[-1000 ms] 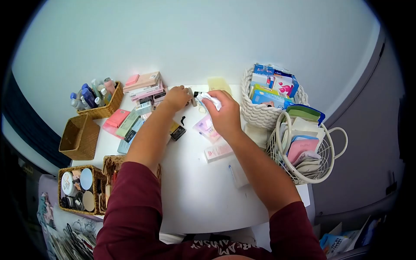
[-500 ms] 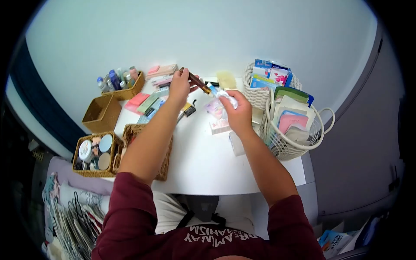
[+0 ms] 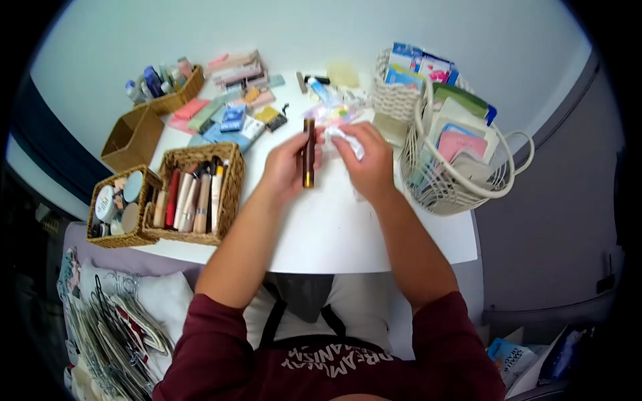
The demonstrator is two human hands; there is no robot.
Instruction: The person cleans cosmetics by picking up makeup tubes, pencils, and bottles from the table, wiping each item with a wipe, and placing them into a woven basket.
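My left hand [image 3: 284,166] is closed around a slim dark-brown cosmetic tube [image 3: 308,155] with gold bands, held nearly upright above the white table. A crumpled white tissue [image 3: 350,143] is pinched in my right hand [image 3: 372,164], just right of the tube. The tissue seems apart from the tube's front side, though fingers hide part of the gap. To the left, a woven basket [image 3: 231,194] holds several makeup tubes and sticks standing on end.
A small woven basket [image 3: 150,234] of round jars adjoins the makeup basket. Behind are an open brown box [image 3: 130,139], a basket of bottles [image 3: 190,89] and piled cosmetic packets [image 3: 234,117]. White baskets [image 3: 461,208] with pouches and packs stand right. The table's front edge [image 3: 334,273] is near my lap.
The brown tube has gone from slanted to nearly upright and come closer to me, with my left hand lower. The tissue stays in my right hand. My view has shifted, uncovering the makeup basket.
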